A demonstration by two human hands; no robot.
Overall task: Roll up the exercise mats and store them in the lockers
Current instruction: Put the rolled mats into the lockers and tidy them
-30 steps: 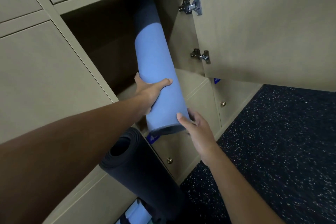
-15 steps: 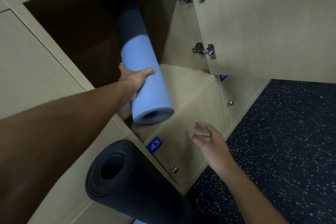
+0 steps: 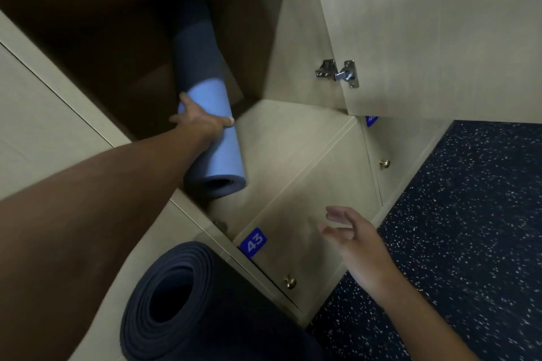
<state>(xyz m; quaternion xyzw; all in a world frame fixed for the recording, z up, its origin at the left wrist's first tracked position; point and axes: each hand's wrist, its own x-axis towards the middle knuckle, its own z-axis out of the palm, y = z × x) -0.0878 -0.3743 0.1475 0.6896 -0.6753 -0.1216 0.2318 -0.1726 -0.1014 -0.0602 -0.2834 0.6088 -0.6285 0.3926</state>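
So compared with a second ago the blue mat has gone deeper into the locker and the right hand has let go of its end and dropped away. Going left to right: the left hand (image 3: 202, 123) is wrapped around the blue rolled mat (image 3: 215, 152) partway along the roll, thumb over the top, and that mat sits tilted with its far end back in the dark of the open locker (image 3: 96, 47) and its near end poking out over the bottom edge. Below that, a dark rolled mat (image 3: 179, 302) is leaning against the locker fronts, nobody touching it. Then the door numbered 43 (image 3: 308, 202), and the right hand (image 3: 356, 239) hovering in front of it, fingers loose, holding nothing. My guess is these mats are light, foamy and grippy, but they'll spring open if you slack off, so grab around the middle and squeeze.
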